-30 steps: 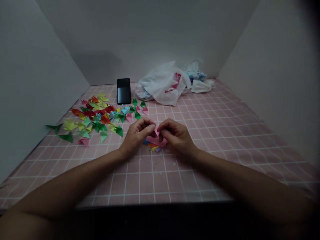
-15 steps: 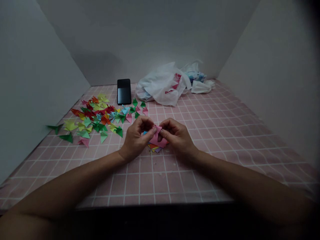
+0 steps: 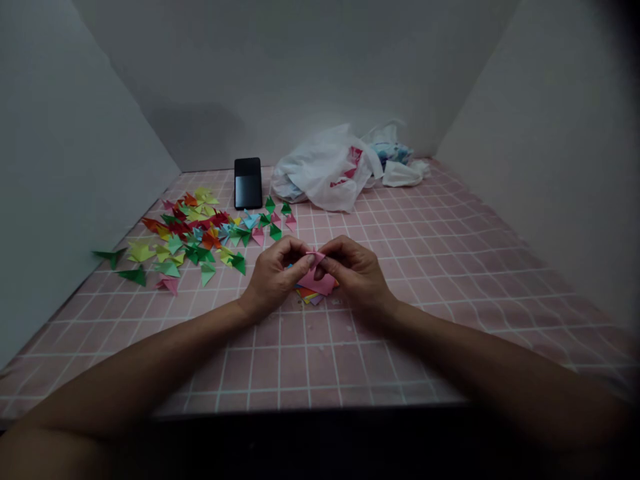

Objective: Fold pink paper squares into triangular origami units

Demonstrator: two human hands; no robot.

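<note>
My left hand (image 3: 274, 279) and my right hand (image 3: 356, 272) meet in the middle of the mat, with their fingertips pinching a folded piece of pink origami paper (image 3: 317, 283) from either side. Part of the pink paper is hidden by my fingers. Beneath it lies a small stack of coloured paper squares (image 3: 306, 295), with orange, yellow, blue and purple edges showing. To the left of my left hand spreads a pile of folded triangular paper units (image 3: 195, 237) in green, yellow, red and blue.
The surface is a pink grid mat (image 3: 425, 300), bounded by white walls (image 3: 90, 167) at the left, back and right. A black phone (image 3: 248, 183) stands at the back, beside a white plastic bag (image 3: 325, 177) and a crumpled tissue packet (image 3: 395, 160).
The pink paper has shifted slightly right and its folded point has changed shape between my fingertips. Both hands stay close together, and the stack and pile have not moved.
</note>
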